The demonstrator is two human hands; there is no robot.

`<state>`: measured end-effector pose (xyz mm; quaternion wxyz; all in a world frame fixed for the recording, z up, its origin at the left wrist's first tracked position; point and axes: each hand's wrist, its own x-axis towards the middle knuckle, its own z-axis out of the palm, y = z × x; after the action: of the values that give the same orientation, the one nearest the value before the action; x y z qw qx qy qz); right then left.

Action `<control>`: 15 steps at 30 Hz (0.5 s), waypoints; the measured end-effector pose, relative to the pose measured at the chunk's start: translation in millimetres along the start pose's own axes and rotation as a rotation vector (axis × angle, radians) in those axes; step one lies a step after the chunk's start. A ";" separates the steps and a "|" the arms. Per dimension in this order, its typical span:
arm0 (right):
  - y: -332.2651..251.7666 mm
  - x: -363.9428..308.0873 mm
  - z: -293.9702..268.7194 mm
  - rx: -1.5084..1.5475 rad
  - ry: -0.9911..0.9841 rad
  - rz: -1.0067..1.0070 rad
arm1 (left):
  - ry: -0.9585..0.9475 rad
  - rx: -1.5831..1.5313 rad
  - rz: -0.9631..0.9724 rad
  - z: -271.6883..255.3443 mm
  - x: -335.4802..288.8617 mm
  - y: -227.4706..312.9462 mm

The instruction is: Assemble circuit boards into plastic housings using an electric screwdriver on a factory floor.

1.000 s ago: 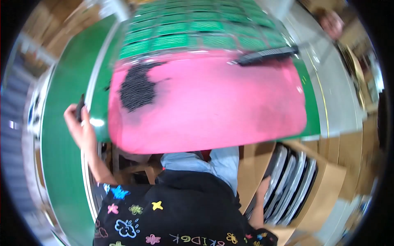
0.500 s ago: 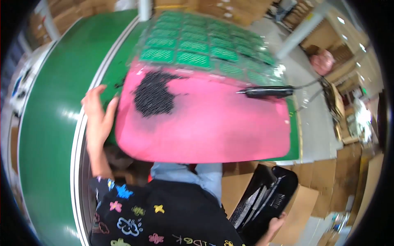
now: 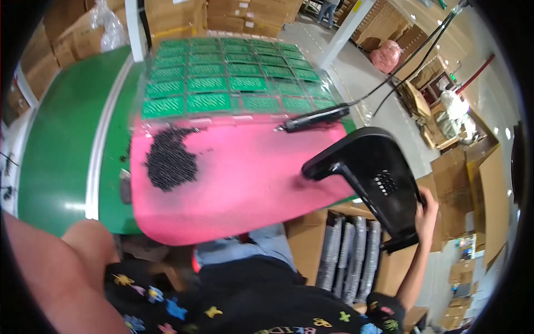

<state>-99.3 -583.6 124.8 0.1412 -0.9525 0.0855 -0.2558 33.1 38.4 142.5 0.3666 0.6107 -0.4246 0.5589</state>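
Note:
My right hand (image 3: 426,220) grips the edge of a curved black plastic shell (image 3: 364,153). The shell is lifted over the right end of a pink mat (image 3: 239,206) and has a patch of small holes. My left arm is bent up close at the lower left, and its hand is outside the picture. A pile of small black screws (image 3: 169,161) lies on the left of the mat. Along its far right edge rests a black electric screwdriver (image 3: 317,118) with its cord leading up to the right.
Beyond the mat is a clear plastic sheet with rows of green cards (image 3: 208,83). At my right, an open cardboard box (image 3: 306,236) contains several wrapped panels (image 3: 356,259). A green conveyor-like surface (image 3: 67,139) runs along the left. Stacked cartons (image 3: 228,14) stand behind.
My right hand has raised the black shell from beside the box to over the mat's right side. My left hand has left the mat's left edge, its arm drawn up close. The view has shifted.

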 end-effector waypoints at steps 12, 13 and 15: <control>-58.8 96.1 181.8 0.088 -0.844 -0.742 | 0.364 0.224 0.423 -23.0 67.4 10.3; -70.6 89.4 183.3 0.048 -0.715 -0.795 | 0.322 0.179 0.348 -15.6 61.1 18.5; -95.0 102.3 198.5 0.091 -0.659 -0.718 | 0.310 0.144 0.247 6.6 51.3 15.8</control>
<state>98.2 -473.0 37.3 0.1050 -0.9450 -0.3090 0.0233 21.7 20.9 192.5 0.3116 0.4852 -0.3936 0.7159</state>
